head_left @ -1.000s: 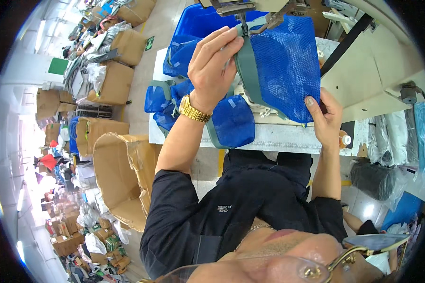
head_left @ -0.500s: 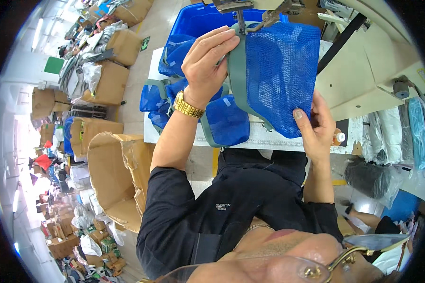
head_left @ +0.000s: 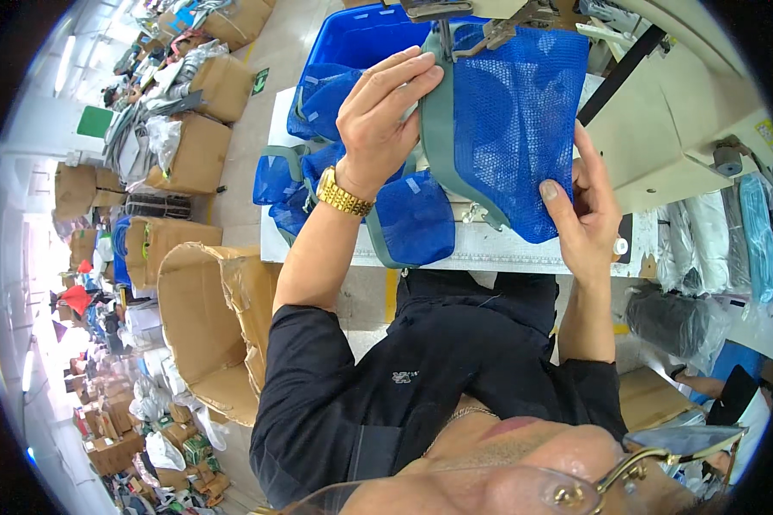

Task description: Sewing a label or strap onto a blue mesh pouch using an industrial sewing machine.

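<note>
A blue mesh piece (head_left: 520, 129) with a grey-green band (head_left: 439, 137) along its left side lies under the sewing machine's needle and presser foot (head_left: 445, 39). My left hand (head_left: 385, 116) holds the band close to the foot, fingers long and together, with the thumb mostly hidden. At the piece's lower right edge, my right hand (head_left: 586, 210) pinches the mesh, thumb on top and fingers behind. Similar mesh pieces rest left of my left hand; the nearest one (head_left: 414, 219) is below my wrist.
The white table (head_left: 275, 245) carries the machine, whose cream body (head_left: 670, 129) stands at right. Behind is a blue bin (head_left: 343, 39). A small bottle (head_left: 620, 247) is near my right wrist. At left stands a large open carton (head_left: 206, 330). Another person (head_left: 730, 395) is at lower right.
The mesh piece has shifted slightly right, its lower corner swinging up and right with my right hand. My left hand has moved a little right along with the band.
</note>
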### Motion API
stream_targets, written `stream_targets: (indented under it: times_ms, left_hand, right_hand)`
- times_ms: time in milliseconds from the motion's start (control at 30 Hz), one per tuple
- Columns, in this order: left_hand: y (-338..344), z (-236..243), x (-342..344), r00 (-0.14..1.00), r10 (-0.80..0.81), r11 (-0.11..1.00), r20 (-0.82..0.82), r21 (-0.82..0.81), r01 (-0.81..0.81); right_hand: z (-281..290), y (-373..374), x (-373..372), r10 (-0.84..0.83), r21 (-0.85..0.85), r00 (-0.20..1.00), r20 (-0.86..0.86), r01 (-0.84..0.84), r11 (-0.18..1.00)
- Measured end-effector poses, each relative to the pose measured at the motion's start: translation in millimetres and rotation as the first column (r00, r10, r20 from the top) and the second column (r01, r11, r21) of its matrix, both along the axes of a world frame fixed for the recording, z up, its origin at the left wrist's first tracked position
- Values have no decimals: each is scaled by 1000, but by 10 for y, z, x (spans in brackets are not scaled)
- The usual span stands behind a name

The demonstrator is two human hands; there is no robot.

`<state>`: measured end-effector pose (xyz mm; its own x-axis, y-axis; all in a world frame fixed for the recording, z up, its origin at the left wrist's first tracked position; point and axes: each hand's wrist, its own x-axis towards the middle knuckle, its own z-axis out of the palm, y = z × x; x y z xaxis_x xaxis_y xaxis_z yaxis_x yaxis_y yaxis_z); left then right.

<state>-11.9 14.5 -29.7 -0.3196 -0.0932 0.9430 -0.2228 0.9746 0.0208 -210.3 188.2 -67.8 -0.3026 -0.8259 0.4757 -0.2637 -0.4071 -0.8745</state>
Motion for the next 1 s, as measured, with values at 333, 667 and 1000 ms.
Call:
stream_targets:
  times_ms: [333,667,1000]
  left_hand:
    - [0,1,-28,1000,3,1000,-17,1,-3]
    - [-17,16,-14,1000,12,1000,-4,-14,-13]
    - [23,25,-4,1000,11,1000,13,3,-11]
  right_hand:
    - [217,-121,16,13,-8,993,114,-12,1000]
    - [236,-262,-61,-4,-18,999,49,5,1000]
    - [262,-431,-195,18,-29,1000,16,-17,999]
